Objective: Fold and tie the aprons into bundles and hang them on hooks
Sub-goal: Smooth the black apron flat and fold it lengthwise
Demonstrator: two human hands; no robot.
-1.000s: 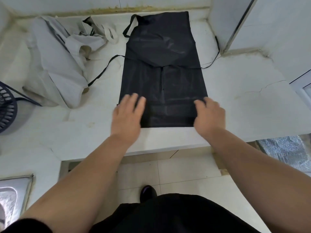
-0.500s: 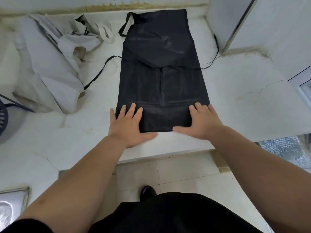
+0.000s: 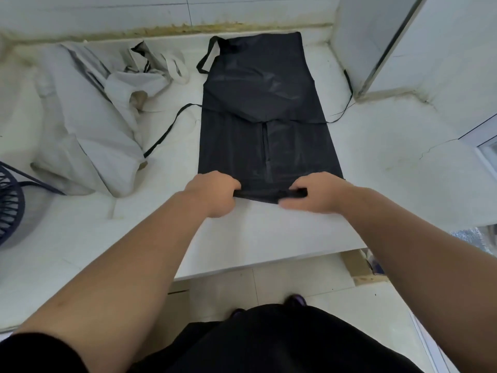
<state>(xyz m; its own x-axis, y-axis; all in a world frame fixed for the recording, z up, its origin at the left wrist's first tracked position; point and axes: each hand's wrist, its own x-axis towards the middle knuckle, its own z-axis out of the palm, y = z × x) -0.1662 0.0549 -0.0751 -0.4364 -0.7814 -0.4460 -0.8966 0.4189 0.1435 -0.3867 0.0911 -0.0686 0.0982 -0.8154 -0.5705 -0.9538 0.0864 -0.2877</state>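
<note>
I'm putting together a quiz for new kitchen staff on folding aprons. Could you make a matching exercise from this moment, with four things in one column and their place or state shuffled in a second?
Things
1. black apron
2. pale apron
3. left hand
4. right hand

Place or state
A. crumpled in a heap at the left of the counter
B. grips the black apron's near right corner
C. spread flat lengthwise, near edge rolled over
D. grips the black apron's near left corner

Pairs: 1-C; 2-A; 3-D; 4-B
</note>
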